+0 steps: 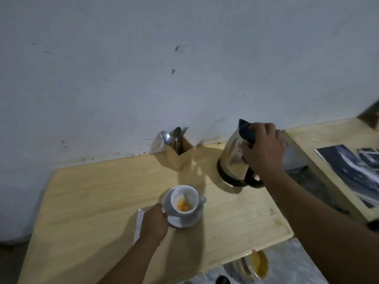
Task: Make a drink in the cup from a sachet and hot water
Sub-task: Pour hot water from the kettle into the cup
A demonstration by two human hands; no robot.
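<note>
On the pale wooden table against the wall, a white cup stands on its saucer, orange powder lying in the bottom. The left hand pinches the saucer's near-left rim, a white paper sachet partly hidden beneath it. Further right, the right hand is closed around the black handle of the glass kettle, which sits upright on the table. A wooden holder with cutlery stands by the wall.
</note>
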